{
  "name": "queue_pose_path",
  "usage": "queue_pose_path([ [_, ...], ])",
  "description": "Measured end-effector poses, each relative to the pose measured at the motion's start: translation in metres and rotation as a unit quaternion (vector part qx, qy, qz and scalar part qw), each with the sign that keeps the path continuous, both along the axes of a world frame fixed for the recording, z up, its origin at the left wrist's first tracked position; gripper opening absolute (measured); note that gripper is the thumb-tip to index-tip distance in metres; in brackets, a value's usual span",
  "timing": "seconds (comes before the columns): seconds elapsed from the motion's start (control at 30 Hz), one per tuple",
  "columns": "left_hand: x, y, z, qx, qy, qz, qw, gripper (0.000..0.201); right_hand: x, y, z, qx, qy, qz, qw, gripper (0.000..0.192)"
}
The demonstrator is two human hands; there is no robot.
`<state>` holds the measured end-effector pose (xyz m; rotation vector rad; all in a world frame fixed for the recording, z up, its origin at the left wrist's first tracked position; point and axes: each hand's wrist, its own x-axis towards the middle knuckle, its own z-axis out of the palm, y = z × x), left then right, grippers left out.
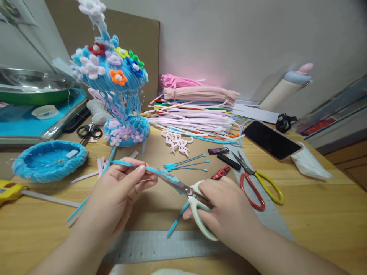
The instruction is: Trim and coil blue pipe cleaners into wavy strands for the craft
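Between thumb and fingers, my left hand (pixel 126 189) pinches a blue pipe cleaner (pixel 163 174) that runs toward the right. My right hand (pixel 226 206) grips pale-green-handled scissors (pixel 197 214), whose blades lie along the pipe cleaner's fuzzy right end. Bits of blue fluff cling there. Below the blades, a blue strip with a partly bare stem (pixel 172 228) slants across the cardboard (pixel 151 217). Just beyond, several trimmed blue stems (pixel 187 164) with fuzzy ends lie side by side. Curled pale pink pieces (pixel 176 141) rest behind them.
A flower-covered blue pipe-cleaner ornament (pixel 110 72) stands at back left, near a blue fuzzy dish (pixel 50 160) and black scissors (pixel 89 131). Pipe-cleaner bundles (pixel 197 95) sit at the back. To the right are red-and-yellow-handled scissors (pixel 254 173) and a phone (pixel 275 139). A yellow glue gun (pixel 11 193) lies left.
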<state>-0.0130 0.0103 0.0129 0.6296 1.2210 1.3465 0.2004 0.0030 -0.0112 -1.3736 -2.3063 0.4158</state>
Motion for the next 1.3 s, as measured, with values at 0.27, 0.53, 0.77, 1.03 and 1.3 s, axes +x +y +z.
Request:
queue_pose_path([
  [0.27, 0.001, 0.000, -0.001, -0.002, 0.003, -0.024, 1.000, 0.021, 0.000, -0.001, 0.004, 0.002, -0.012, 0.007, 1.000, 0.035],
  [0.53, 0.004, -0.002, -0.001, -0.015, 0.020, -0.032, 0.999, 0.023, -0.002, 0.000, 0.008, -0.019, -0.065, -0.002, 0.998, 0.041],
  [0.77, 0.012, -0.006, 0.000, -0.017, 0.012, -0.025, 0.999, 0.024, -0.003, -0.001, 0.006, -0.027, -0.047, -0.001, 0.999, 0.043],
  [1.03, 0.010, -0.007, -0.004, -0.023, -0.019, -0.045, 0.999, 0.024, -0.003, 0.000, 0.006, -0.023, -0.048, 0.003, 0.999, 0.043],
  [1.3, 0.012, -0.006, -0.003, -0.017, -0.016, -0.034, 0.999, 0.023, -0.002, 0.000, 0.005, -0.019, -0.031, 0.000, 0.999, 0.044],
])
